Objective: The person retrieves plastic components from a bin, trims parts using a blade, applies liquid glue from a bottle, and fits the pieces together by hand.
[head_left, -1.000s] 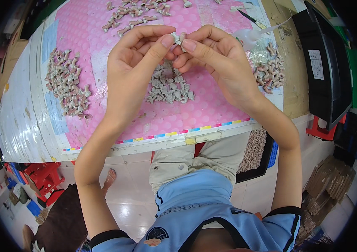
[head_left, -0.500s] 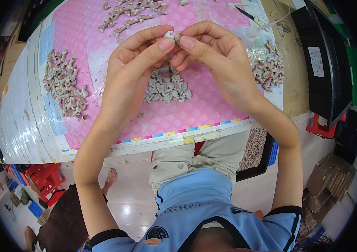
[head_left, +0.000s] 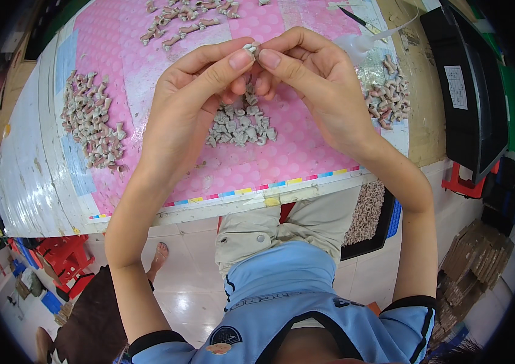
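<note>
In front of me, above the pink table sheet [head_left: 306, 151], my two hands meet fingertip to fingertip. My left hand [head_left: 193, 82] pinches a small white moulded piece [head_left: 249, 47] between thumb and forefinger. Pressed against it is a small pinkish-brown piece [head_left: 256, 51], pinched by my right hand [head_left: 318, 76]; fingers cover most of both. Below the hands lies a pile of small white pieces [head_left: 242, 128]. Little pinkish-grey boot-shaped pieces [head_left: 90, 118] are heaped at the left, with a smaller heap of similar pieces [head_left: 389, 97] at the right.
Several joined pieces [head_left: 190, 29] lie at the far side. A translucent squeeze bottle [head_left: 354, 47] with a thin nozzle and a dark pointed tool [head_left: 354, 17] rest at far right. A black bin [head_left: 466, 91] stands by the right edge; a black tray of small pieces [head_left: 363, 218] sits beneath.
Both hands stay together in nearly the same place. The fingertips have shifted slightly and the white piece has turned a little between them.
</note>
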Available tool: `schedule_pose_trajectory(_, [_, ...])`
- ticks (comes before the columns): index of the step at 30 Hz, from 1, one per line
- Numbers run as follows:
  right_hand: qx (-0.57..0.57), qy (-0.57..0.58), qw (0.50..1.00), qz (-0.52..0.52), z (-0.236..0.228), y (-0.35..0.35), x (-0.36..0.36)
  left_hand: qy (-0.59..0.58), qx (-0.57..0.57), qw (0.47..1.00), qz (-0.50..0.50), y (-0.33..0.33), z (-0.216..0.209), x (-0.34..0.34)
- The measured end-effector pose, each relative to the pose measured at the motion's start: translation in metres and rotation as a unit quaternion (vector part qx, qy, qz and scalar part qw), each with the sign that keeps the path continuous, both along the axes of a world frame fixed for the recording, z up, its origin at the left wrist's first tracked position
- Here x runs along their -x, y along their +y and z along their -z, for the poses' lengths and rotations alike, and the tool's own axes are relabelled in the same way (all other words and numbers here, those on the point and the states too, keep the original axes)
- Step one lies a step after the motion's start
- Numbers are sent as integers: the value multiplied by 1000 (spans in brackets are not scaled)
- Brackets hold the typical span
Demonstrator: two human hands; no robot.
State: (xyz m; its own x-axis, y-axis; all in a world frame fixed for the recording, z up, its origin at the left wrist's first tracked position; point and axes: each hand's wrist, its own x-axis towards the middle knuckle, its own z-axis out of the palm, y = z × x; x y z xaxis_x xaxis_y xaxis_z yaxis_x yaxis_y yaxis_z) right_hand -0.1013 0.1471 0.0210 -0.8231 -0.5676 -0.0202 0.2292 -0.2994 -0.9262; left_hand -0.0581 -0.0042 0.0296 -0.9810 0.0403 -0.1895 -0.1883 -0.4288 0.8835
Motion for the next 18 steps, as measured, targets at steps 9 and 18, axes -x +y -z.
schedule_pose_trajectory(9, [34,26,999,12,1,0,1,55,12,998,16,-1,-2,0])
schedule_pose_trajectory(18, [92,-4,990,-103,-7,5,4,103,17,992,69,-3,-13,-1])
